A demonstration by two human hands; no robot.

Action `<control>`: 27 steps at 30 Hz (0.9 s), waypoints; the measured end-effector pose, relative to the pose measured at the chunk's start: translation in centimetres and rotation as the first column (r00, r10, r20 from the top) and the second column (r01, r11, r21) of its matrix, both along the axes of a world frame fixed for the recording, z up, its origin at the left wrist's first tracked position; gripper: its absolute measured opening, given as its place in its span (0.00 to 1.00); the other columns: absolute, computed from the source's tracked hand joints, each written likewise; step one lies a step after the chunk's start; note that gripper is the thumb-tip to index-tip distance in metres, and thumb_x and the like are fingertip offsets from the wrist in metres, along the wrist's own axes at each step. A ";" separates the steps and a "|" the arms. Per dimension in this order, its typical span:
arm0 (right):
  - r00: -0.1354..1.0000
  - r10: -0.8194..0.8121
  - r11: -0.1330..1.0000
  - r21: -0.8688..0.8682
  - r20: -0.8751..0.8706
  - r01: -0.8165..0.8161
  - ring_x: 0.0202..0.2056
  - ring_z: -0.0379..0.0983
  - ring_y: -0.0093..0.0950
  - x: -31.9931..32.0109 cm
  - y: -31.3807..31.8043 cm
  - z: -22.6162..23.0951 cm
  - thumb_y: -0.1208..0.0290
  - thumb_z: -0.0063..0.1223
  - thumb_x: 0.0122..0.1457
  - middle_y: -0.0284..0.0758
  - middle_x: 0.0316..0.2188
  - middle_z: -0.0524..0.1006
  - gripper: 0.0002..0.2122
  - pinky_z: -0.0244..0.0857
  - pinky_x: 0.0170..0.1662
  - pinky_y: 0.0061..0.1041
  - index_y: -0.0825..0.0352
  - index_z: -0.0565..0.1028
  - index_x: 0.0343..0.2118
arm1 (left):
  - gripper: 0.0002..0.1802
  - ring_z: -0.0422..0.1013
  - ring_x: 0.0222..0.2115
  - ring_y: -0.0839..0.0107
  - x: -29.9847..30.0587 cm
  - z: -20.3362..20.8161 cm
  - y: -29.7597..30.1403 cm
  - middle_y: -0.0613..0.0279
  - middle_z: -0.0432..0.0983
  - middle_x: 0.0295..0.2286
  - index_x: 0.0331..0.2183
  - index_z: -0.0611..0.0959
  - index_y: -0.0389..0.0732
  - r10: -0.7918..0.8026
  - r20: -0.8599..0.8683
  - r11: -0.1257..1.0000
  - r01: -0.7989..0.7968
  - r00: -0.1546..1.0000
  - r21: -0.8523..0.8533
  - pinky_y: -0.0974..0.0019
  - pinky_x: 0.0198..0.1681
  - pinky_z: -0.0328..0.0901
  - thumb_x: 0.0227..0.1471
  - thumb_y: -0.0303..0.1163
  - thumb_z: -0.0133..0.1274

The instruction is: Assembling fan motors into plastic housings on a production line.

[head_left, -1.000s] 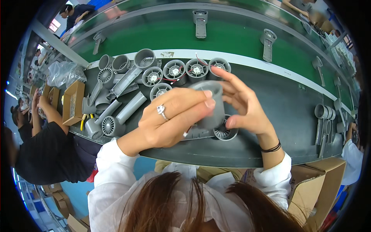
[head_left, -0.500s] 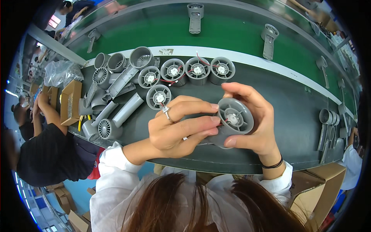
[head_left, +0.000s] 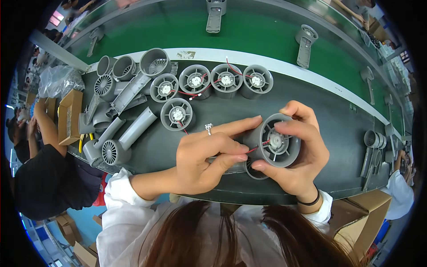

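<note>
Held over the near part of the bench is a grey cylindrical fan housing [head_left: 291, 156] with spokes and a pale hub. My right hand [head_left: 311, 153] is closed round its right side, its index finger reaching over the rim toward the hub. Beside the housing's left wall, my left hand [head_left: 198, 158] pinches a thin red wire [head_left: 252, 150] between thumb and finger. Its index finger lies stretched along the housing's upper left. Part of another round grey piece [head_left: 257, 172] shows just below; the hands and the held housing hide the rest.
Several similar fan housings [head_left: 196, 92] with red wires stand beyond my hands. Grey handled casings [head_left: 138, 128] pile up at the left, beside a cardboard box [head_left: 76, 111]. A green conveyor [head_left: 262, 33] carries grey parts behind a pale rail. More casings [head_left: 370, 139] lie far right; people sit nearby.
The housing has moved slightly right and turned in my right hand, whose index finger now bends over the rim. My left index finger has straightened along the housing. The head view has shifted slightly.
</note>
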State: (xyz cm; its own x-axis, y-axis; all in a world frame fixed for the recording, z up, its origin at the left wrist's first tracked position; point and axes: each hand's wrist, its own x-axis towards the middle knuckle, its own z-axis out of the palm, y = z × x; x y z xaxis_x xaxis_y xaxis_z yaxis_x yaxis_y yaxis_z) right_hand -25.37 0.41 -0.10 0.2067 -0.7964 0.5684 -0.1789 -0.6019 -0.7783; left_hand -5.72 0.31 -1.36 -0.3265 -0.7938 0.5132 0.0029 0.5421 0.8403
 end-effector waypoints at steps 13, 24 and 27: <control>0.999 -0.039 0.997 -0.068 -0.034 0.037 0.39 0.74 0.36 0.3 0.3 0.9 0.78 0.70 0.35 0.49 0.47 0.64 0.17 0.69 0.42 0.29 0.69 0.79 0.32 | 0.03 0.62 0.53 0.55 0.4 0.5 -0.3 0.34 0.67 0.47 0.27 0.75 0.29 -0.178 -0.328 0.865 0.307 0.928 0.396 0.67 0.47 0.66 0.50 0.19 0.52; 0.999 -0.001 1.000 0.003 0.048 0.001 0.40 0.74 0.39 0.0 0.4 0.5 0.79 0.70 0.35 0.53 0.48 0.65 0.16 0.69 0.44 0.31 0.71 0.79 0.31 | 0.01 0.58 0.56 0.56 0.3 0.2 -0.1 0.34 0.66 0.48 0.29 0.75 0.29 -0.188 -0.459 0.803 0.404 0.869 0.437 0.64 0.54 0.60 0.51 0.18 0.50; 0.997 -0.020 0.999 0.044 0.080 0.016 0.41 0.74 0.40 0.1 0.6 0.7 0.79 0.71 0.34 0.54 0.48 0.65 0.16 0.69 0.44 0.32 0.72 0.78 0.30 | 0.01 0.59 0.56 0.55 0.5 0.1 -0.2 0.34 0.66 0.48 0.29 0.75 0.29 -0.209 -0.382 0.832 0.369 0.900 0.414 0.64 0.54 0.60 0.52 0.18 0.50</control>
